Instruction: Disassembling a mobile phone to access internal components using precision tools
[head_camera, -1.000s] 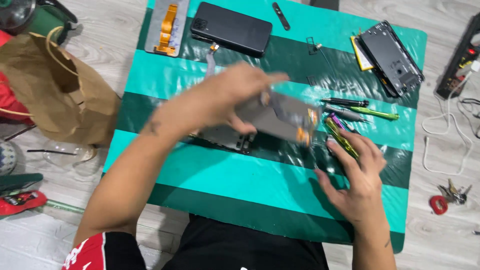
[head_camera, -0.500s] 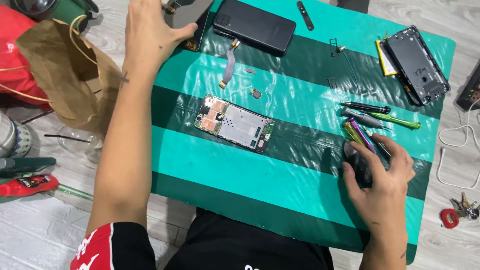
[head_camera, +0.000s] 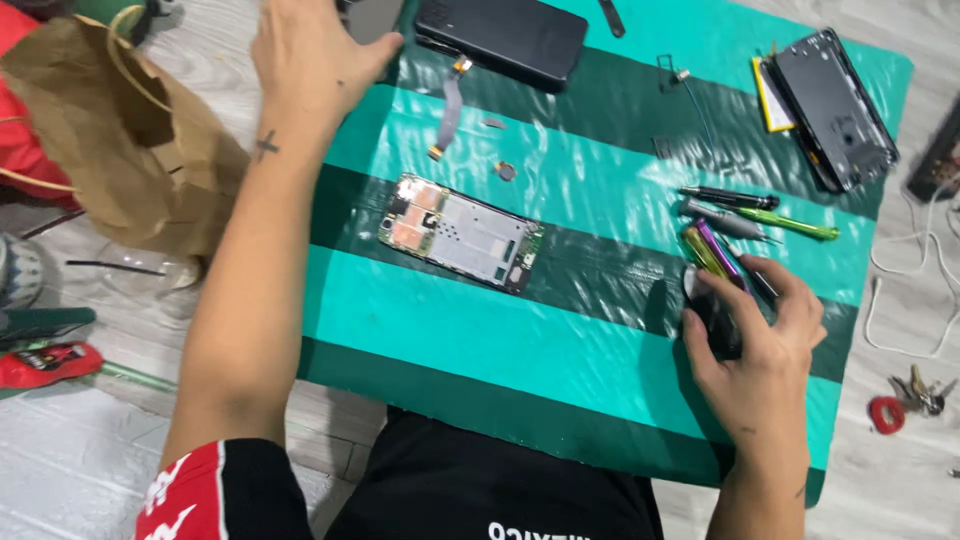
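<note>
Left hand (head_camera: 310, 60) spread open, palm on grey panel (head_camera: 368, 18) at mat (head_camera: 600, 330) edge. Right hand (head_camera: 755, 335) curled round dark object (head_camera: 712, 318), possibly tool. Phone frame (head_camera: 462, 232) between.

Pale whitewashed wooden plank floor (head_camera: 60, 480), evenly lit, beneath a teal-and-dark-green striped rubber mat (head_camera: 560, 350); crumpled brown paper bag (head_camera: 130, 150) left.
</note>
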